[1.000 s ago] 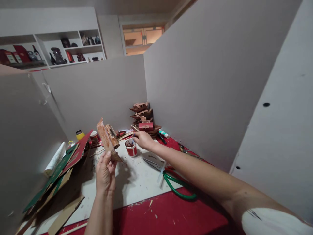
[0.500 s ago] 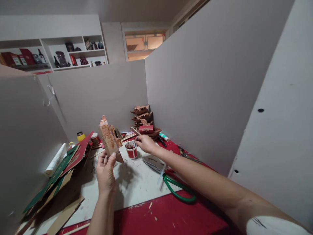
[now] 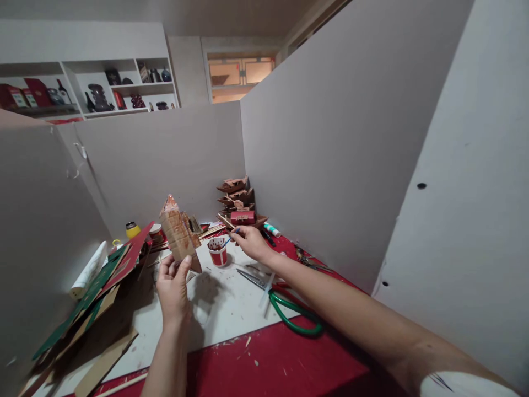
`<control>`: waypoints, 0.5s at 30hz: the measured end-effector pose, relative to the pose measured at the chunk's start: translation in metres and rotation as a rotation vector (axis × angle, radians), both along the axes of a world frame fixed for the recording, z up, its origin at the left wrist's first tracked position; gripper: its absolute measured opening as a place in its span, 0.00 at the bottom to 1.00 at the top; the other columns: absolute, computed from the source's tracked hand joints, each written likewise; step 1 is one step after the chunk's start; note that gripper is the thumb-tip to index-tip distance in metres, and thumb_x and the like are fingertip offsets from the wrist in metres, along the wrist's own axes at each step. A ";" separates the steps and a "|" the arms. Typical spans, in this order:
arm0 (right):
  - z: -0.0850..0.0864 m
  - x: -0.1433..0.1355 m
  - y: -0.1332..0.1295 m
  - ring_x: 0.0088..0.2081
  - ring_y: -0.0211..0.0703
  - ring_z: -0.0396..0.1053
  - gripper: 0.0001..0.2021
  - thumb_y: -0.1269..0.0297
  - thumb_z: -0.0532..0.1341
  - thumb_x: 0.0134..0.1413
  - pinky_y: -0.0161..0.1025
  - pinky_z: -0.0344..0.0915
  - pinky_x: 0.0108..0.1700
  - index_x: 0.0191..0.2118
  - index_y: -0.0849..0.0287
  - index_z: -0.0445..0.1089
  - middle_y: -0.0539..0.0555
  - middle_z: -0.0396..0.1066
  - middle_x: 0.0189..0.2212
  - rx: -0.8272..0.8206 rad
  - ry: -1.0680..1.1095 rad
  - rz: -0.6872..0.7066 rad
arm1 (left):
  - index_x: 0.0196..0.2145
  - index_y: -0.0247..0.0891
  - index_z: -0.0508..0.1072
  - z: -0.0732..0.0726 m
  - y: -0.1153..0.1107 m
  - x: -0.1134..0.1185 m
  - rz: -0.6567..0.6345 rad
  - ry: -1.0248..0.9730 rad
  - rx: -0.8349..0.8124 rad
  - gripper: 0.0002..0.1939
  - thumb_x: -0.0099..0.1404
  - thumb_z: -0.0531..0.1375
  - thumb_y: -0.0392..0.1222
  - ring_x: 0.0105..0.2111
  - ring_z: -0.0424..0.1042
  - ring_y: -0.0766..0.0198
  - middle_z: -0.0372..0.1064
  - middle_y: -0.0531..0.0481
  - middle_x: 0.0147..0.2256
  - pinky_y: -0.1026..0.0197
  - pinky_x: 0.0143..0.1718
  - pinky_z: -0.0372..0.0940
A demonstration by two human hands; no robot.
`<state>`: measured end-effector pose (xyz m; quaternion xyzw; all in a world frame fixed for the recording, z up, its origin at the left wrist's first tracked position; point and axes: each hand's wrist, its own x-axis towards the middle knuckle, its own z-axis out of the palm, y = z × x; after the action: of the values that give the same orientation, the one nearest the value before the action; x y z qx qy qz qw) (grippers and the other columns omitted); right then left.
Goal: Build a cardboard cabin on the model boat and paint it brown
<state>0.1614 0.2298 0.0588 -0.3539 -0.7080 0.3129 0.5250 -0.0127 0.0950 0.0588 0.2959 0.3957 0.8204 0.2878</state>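
My left hand [image 3: 173, 284] grips the lower end of a brown cardboard model boat [image 3: 178, 234], its pointed end up and its surface partly coated reddish brown. Between the fingertips of my right hand [image 3: 248, 241] is a thin blue brush [image 3: 228, 239], slanting down to a red and white paper cup [image 3: 217, 253]. The cup's inside is smeared with dark brown, and the brush tip is at or inside its rim. A pale stick beside my right fingers points up and left; whether I hold it I cannot tell.
Green-handled scissors [image 3: 295, 317] lie right of the cup. Cardboard sheets [image 3: 88, 303] lean at the left. Stacked model boats [image 3: 236, 198] stand at the back, near a green and white tube [image 3: 271, 230]. Grey panels [image 3: 322, 138] enclose the table.
My right hand has drawn back slightly from the cup, and more of the blue brush now shows. My left hand still holds the boat. The whole view has shifted a little.
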 end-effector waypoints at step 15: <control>0.006 0.039 -0.027 0.21 0.35 0.71 0.09 0.63 0.68 0.42 0.29 0.68 0.20 0.27 0.60 0.69 0.53 0.75 0.22 -0.419 0.796 0.156 | 0.40 0.36 0.71 -0.006 0.001 0.001 -0.010 0.053 -0.099 0.23 0.48 0.71 0.43 0.37 0.75 0.62 0.76 0.47 0.36 0.58 0.44 0.65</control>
<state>0.2006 0.2033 0.0651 -0.2504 -0.3972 0.5994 0.6482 -0.0118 0.0964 0.0524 0.3049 0.4417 0.7904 0.2953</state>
